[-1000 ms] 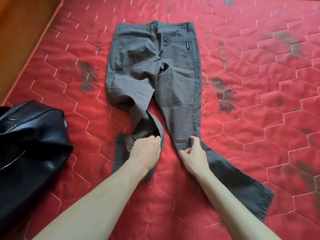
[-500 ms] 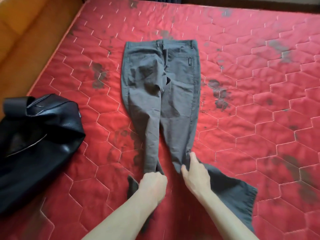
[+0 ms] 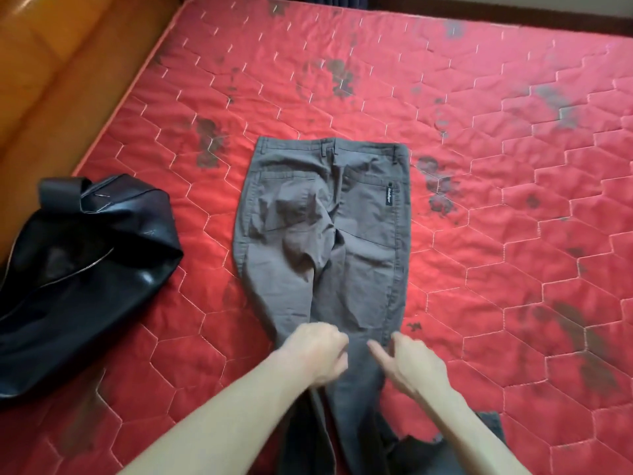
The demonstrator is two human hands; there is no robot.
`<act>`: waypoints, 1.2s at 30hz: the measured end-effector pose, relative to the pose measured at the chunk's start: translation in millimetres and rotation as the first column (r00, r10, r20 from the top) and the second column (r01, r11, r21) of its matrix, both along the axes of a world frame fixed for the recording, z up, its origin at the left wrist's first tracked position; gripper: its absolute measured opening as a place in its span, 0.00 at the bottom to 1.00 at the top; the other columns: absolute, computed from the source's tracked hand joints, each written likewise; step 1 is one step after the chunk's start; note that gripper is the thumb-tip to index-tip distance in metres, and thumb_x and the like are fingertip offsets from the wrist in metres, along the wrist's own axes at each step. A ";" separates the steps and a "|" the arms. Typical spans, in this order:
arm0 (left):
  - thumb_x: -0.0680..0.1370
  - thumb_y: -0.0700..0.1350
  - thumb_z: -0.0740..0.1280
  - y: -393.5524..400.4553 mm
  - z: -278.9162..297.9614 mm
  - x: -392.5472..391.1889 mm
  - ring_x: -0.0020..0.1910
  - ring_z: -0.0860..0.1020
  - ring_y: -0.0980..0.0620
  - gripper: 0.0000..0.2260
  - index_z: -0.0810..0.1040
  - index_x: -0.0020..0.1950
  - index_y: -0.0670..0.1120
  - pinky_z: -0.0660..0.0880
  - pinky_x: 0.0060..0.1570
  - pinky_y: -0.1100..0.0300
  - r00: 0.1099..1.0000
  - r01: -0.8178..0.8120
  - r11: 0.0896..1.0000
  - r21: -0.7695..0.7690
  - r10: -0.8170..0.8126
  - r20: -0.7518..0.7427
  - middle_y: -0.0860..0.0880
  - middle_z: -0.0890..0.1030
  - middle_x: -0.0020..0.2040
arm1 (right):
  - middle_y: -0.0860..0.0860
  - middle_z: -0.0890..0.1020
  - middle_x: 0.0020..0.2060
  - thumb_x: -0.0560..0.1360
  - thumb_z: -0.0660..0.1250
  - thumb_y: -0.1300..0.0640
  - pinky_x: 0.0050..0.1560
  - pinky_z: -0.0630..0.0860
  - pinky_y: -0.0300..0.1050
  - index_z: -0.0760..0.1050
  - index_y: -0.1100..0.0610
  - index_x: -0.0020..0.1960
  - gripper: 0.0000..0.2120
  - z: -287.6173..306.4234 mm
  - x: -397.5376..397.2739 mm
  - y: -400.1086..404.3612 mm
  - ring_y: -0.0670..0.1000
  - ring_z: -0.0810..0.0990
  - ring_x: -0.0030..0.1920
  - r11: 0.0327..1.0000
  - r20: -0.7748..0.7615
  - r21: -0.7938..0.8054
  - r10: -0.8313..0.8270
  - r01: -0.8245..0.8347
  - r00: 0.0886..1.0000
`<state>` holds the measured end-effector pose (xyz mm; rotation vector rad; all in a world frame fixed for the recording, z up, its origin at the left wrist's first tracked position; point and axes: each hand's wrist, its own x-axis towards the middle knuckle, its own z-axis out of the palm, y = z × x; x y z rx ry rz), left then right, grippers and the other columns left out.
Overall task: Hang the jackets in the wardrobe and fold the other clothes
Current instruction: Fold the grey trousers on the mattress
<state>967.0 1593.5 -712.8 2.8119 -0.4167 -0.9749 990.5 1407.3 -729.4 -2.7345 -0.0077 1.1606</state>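
Grey trousers (image 3: 325, 234) lie seat-up on mattress (image 3: 479, 97) ahead of both hands; left hand (image 3: 317, 353) grips one leg, right hand (image 3: 416, 365) pinches the other, index out; pull legs evenly, taut, before folding.

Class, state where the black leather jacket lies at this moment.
In the head view, the black leather jacket lies crumpled on the red mattress at its left edge, left of the grey trousers.

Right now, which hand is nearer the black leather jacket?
Left. The left hand grips the grey trousers at the knees, on the side facing the black leather jacket. The right hand lies farther right, across the trouser legs.
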 end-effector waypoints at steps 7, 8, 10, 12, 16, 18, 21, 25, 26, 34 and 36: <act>0.78 0.51 0.58 75.3 -22.4 57.6 0.42 0.79 0.44 0.12 0.77 0.44 0.47 0.77 0.37 0.50 0.848 -0.139 0.986 -0.092 0.166 0.503 0.48 0.78 0.41 | 0.56 0.77 0.62 0.82 0.64 0.43 0.60 0.75 0.56 0.69 0.55 0.67 0.20 -18.9 86.2 28.4 0.60 0.77 0.63 0.937 0.231 0.247 -0.304 0.246 0.924; 0.78 0.51 0.57 83.6 -26.5 65.4 0.42 0.78 0.45 0.12 0.78 0.45 0.48 0.77 0.37 0.50 0.829 -0.154 0.985 -0.074 0.170 0.533 0.48 0.77 0.42 | 0.57 0.75 0.64 0.82 0.65 0.44 0.62 0.75 0.58 0.68 0.55 0.70 0.23 -21.9 97.9 32.7 0.61 0.76 0.65 0.935 0.236 0.252 -0.309 0.249 0.921; 0.79 0.52 0.55 99.7 -33.3 81.7 0.45 0.77 0.45 0.14 0.78 0.48 0.48 0.76 0.41 0.50 0.814 -0.198 0.980 -0.037 0.185 0.551 0.48 0.77 0.45 | 0.59 0.72 0.68 0.81 0.66 0.45 0.64 0.73 0.59 0.64 0.57 0.75 0.27 -28.0 120.8 40.9 0.63 0.73 0.68 0.928 0.239 0.258 -0.331 0.269 0.913; 0.79 0.52 0.55 114.6 -43.1 97.1 0.48 0.77 0.45 0.14 0.78 0.52 0.48 0.75 0.45 0.49 0.807 -0.224 0.975 -0.011 0.192 0.558 0.48 0.78 0.49 | 0.62 0.70 0.70 0.81 0.67 0.47 0.67 0.70 0.59 0.62 0.59 0.77 0.30 -35.2 142.6 48.6 0.66 0.71 0.69 0.910 0.240 0.272 -0.377 0.311 0.895; 0.78 0.51 0.63 142.7 -66.6 134.0 0.51 0.78 0.43 0.15 0.79 0.60 0.45 0.76 0.49 0.47 0.814 -0.268 0.963 0.018 0.216 0.539 0.46 0.79 0.53 | 0.65 0.69 0.71 0.81 0.68 0.47 0.69 0.66 0.60 0.58 0.62 0.79 0.35 -51.6 187.7 61.5 0.68 0.68 0.71 0.890 0.296 0.249 -0.444 0.381 0.846; 0.78 0.51 0.65 155.5 -77.0 153.7 0.53 0.79 0.42 0.16 0.79 0.62 0.45 0.77 0.50 0.46 0.821 -0.289 0.957 0.026 0.233 0.522 0.45 0.80 0.54 | 0.64 0.68 0.71 0.81 0.68 0.45 0.68 0.67 0.61 0.59 0.60 0.80 0.36 -59.5 209.5 66.4 0.67 0.66 0.71 0.909 0.366 0.194 -0.416 0.369 0.833; 0.79 0.51 0.66 172.7 -91.5 180.0 0.54 0.79 0.41 0.19 0.77 0.67 0.43 0.76 0.51 0.45 0.817 -0.323 0.946 0.031 0.262 0.513 0.43 0.80 0.56 | 0.63 0.69 0.68 0.81 0.66 0.42 0.63 0.70 0.61 0.62 0.58 0.78 0.33 -71.7 239.3 75.7 0.66 0.68 0.68 0.945 0.456 0.112 -0.324 0.307 0.829; 0.81 0.52 0.63 180.9 -100.7 211.6 0.56 0.76 0.41 0.19 0.75 0.69 0.44 0.74 0.53 0.45 0.798 -0.376 0.926 0.040 0.301 0.522 0.42 0.77 0.58 | 0.61 0.71 0.62 0.81 0.62 0.38 0.57 0.74 0.60 0.66 0.55 0.75 0.30 -84.5 271.2 79.9 0.65 0.72 0.61 0.988 0.571 -0.040 -0.100 0.149 0.815; 0.81 0.52 0.62 181.6 -101.3 219.4 0.57 0.76 0.41 0.17 0.75 0.67 0.44 0.74 0.53 0.45 0.786 -0.388 0.921 0.041 0.307 0.536 0.42 0.76 0.58 | 0.61 0.71 0.62 0.81 0.62 0.37 0.57 0.74 0.60 0.67 0.55 0.73 0.28 -86.9 280.8 80.4 0.65 0.71 0.61 0.988 0.590 -0.033 -0.100 0.148 0.801; 0.80 0.51 0.67 184.9 -106.7 285.4 0.70 0.68 0.35 0.17 0.72 0.63 0.42 0.69 0.64 0.38 0.415 -0.814 0.532 -0.234 0.814 0.406 0.40 0.66 0.72 | 0.55 0.66 0.73 0.73 0.73 0.37 0.70 0.63 0.60 0.67 0.54 0.72 0.35 -105.2 335.5 101.5 0.61 0.63 0.73 0.879 0.591 0.271 -0.474 0.393 0.653; 0.78 0.51 0.71 189.2 -103.8 297.5 0.69 0.69 0.35 0.26 0.66 0.70 0.42 0.70 0.63 0.40 0.300 -0.857 0.421 -0.298 0.877 0.374 0.39 0.65 0.72 | 0.53 0.65 0.74 0.70 0.76 0.37 0.72 0.61 0.59 0.64 0.50 0.76 0.41 -106.4 340.7 101.2 0.61 0.62 0.74 0.804 0.517 0.372 -0.595 0.464 0.616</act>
